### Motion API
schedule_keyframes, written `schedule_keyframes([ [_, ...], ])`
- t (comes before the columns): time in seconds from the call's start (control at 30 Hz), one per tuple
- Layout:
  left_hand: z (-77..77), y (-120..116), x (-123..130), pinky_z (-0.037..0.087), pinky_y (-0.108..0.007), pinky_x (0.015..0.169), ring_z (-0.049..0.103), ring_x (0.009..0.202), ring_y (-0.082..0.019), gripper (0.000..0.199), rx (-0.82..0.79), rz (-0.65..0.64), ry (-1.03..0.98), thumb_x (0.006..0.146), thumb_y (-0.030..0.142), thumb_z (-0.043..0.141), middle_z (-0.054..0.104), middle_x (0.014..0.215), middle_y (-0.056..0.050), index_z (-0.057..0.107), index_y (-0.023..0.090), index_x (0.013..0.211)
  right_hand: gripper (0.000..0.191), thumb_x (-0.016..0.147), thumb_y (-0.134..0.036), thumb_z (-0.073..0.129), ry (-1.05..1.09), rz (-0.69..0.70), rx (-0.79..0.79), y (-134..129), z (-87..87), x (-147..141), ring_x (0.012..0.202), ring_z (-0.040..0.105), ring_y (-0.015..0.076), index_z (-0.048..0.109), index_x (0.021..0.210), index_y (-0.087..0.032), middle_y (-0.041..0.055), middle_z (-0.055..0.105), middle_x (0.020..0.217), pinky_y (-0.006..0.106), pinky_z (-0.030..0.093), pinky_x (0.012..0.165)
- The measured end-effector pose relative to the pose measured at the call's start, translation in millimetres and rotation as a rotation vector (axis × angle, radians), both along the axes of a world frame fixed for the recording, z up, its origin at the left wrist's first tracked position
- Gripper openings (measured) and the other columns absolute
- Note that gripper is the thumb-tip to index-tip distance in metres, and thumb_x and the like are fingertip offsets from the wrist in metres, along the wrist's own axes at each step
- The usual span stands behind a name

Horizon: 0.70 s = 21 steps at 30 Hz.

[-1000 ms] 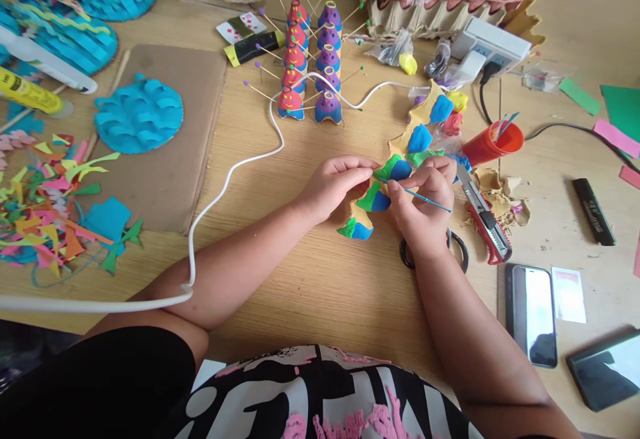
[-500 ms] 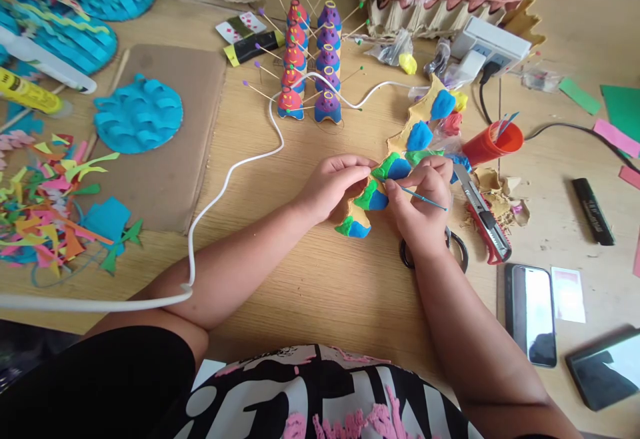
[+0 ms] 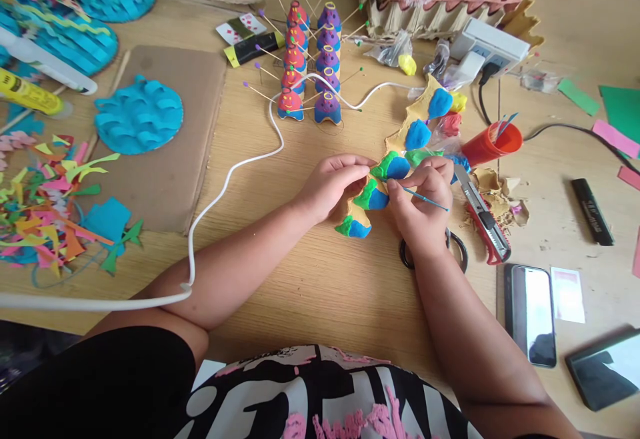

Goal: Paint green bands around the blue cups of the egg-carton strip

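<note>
A strip of egg carton cups [image 3: 397,137], tan with blue and green clay pressed on, slants across the table in front of me. My left hand [image 3: 337,182] pinches its left edge between thumb and fingers. A thin blue stick [image 3: 425,198] is pinched in my right hand [image 3: 423,202], its tip against the green clay of a middle cup. Several cups carry both green and blue clay, while the two far ones show only blue. Black scissor handles [image 3: 457,250] lie partly hidden under my right wrist.
Finished red and purple figures [image 3: 327,59] with pin-like arms stand at the back. A white cable [image 3: 233,169] crosses the table and my left forearm. To the right are a box cutter [image 3: 483,215], an orange cup [image 3: 495,145] and a phone [image 3: 533,315]; paper scraps [image 3: 50,219] lie left.
Almost nothing differs. The carton strip's far end has shifted slightly left, and the blue stick and right hand have moved very slightly.
</note>
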<state>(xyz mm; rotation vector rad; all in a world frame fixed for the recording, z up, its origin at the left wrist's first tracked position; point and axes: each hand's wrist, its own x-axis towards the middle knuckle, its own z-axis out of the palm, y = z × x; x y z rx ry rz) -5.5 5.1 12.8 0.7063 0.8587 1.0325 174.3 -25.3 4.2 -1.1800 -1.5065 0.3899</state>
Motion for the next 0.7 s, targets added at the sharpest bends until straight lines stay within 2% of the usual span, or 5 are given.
schedule_keyframes([
  [0.2,-1.7,-0.3,-1.4,0.055,-0.025,0.068,0.069,0.067,-0.012,0.020,0.007,-0.016,0.036,0.075,0.034,0.086,0.078,0.074,0.000,0.083,0.019,0.088,0.033,0.093,-0.055,0.081,0.006,0.017,-0.023,-0.7,0.3,0.5,0.104,0.060,0.0236,0.071,0.082,-0.026,0.0029,0.052,0.098,0.059,0.058,0.109],
  [0.37,-1.4,0.4,-1.7,0.051,-0.023,0.062,0.065,0.062,-0.010,0.019,-0.006,-0.008,0.043,0.074,0.033,0.087,0.074,0.070,0.001,0.082,0.019,0.086,0.037,0.093,-0.057,0.081,-0.001,-0.025,-0.024,-0.8,2.0,-0.6,0.101,0.059,0.0227,0.069,0.079,-0.025,0.0028,0.052,0.097,0.056,0.058,0.108],
  [0.53,-3.7,0.2,-1.4,0.053,-0.024,0.066,0.068,0.067,-0.012,0.020,0.013,-0.016,0.056,0.075,0.035,0.087,0.076,0.073,0.001,0.083,0.020,0.087,0.037,0.093,-0.056,0.081,0.019,0.021,-0.023,-0.9,2.8,0.4,0.099,0.059,0.0209,0.068,0.079,-0.024,0.0020,0.051,0.097,0.050,0.059,0.102],
  [0.7,-5.2,-0.8,-1.3,0.053,-0.024,0.067,0.067,0.066,-0.011,0.022,0.034,-0.022,0.067,0.076,0.037,0.087,0.076,0.073,0.002,0.083,0.020,0.088,0.035,0.093,-0.055,0.081,0.008,-0.016,-0.004,-1.1,2.0,-0.2,0.099,0.060,0.0219,0.069,0.080,-0.025,0.0027,0.053,0.098,0.054,0.060,0.103],
])
